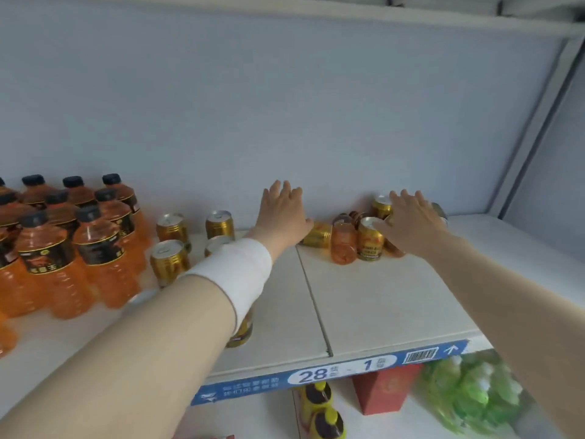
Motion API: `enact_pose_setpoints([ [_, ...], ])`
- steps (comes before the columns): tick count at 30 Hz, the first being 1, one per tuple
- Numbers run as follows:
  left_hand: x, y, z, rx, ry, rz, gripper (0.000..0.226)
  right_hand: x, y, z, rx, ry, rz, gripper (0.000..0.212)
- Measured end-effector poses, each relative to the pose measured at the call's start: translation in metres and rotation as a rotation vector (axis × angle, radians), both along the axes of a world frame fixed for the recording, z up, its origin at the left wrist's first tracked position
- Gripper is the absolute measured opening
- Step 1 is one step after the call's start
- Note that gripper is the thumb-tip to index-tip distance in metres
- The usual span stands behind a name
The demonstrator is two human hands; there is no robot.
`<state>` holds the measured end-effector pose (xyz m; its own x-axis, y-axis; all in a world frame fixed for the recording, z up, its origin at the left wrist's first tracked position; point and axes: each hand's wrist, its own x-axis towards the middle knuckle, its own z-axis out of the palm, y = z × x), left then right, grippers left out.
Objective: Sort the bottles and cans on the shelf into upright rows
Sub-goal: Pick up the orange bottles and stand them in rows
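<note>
Several orange bottles [101, 245] with black caps stand upright in rows at the shelf's left. Beside them several gold cans [169, 261] stand upright. A jumbled pile sits at the back right: a gold can lying on its side [318, 235], a toppled orange bottle [343, 245], an upright gold can [369, 239] and more behind. My left hand [281, 213], fingers spread, hovers just left of the lying can, thumb touching it. My right hand [411, 220] lies open over the right of the pile, hiding cans beneath; no grip is visible.
The white shelf board [380, 299] has a seam down the middle and a blue price strip [332, 372] on its front edge. Below are yellow-capped bottles [321, 410], a red box [384, 388] and green packets [474, 391]. A white band wraps my left wrist [234, 274].
</note>
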<state>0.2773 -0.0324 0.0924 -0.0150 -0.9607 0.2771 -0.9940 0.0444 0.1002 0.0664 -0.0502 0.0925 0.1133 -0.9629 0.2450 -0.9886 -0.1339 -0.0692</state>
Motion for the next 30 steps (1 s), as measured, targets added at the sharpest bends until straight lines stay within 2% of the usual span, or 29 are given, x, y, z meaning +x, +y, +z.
enact_pose_setpoints([
  [5, -0.048, -0.057, -0.035, 0.062, 0.184, 0.023, 0.057, -0.039, -0.047, -0.016, 0.067, -0.212, -0.068, 0.061],
  [8, -0.064, -0.086, -0.058, 0.201, 0.378, 0.082, 0.056, -0.052, -0.074, -0.029, 0.148, -0.231, -0.061, 0.065],
  [11, -0.078, -0.114, -0.082, 0.332, 0.548, 0.09, 0.057, -0.066, -0.106, -0.043, 0.195, -0.296, -0.051, 0.053],
  [14, -0.09, -0.129, -0.094, 0.42, 0.707, 0.158, 0.066, -0.076, -0.131, -0.063, 0.213, -0.392, -0.095, 0.039],
  [17, -0.097, -0.14, -0.104, 0.404, 0.831, 0.256, 0.074, -0.081, -0.15, -0.084, 0.216, -0.359, -0.088, 0.043],
  [20, -0.1, -0.15, -0.119, 0.372, 0.863, 0.282, 0.093, -0.085, -0.162, -0.093, 0.183, -0.322, -0.065, 0.044],
  [21, -0.1, -0.152, -0.122, 0.369, 0.855, 0.288, 0.09, -0.086, -0.165, -0.095, 0.165, -0.31, -0.061, 0.046],
  [24, -0.105, -0.15, -0.118, 0.394, 0.842, 0.349, 0.059, -0.087, -0.172, -0.101, 0.145, -0.168, -0.025, 0.052],
  [27, -0.106, -0.152, -0.119, 0.383, 0.893, 0.387, 0.047, -0.086, -0.174, -0.103, 0.132, -0.024, 0.031, 0.052],
  [30, -0.108, -0.144, -0.118, 0.376, 0.93, 0.453, 0.042, -0.091, -0.172, -0.102, 0.161, -0.051, 0.05, 0.055],
])
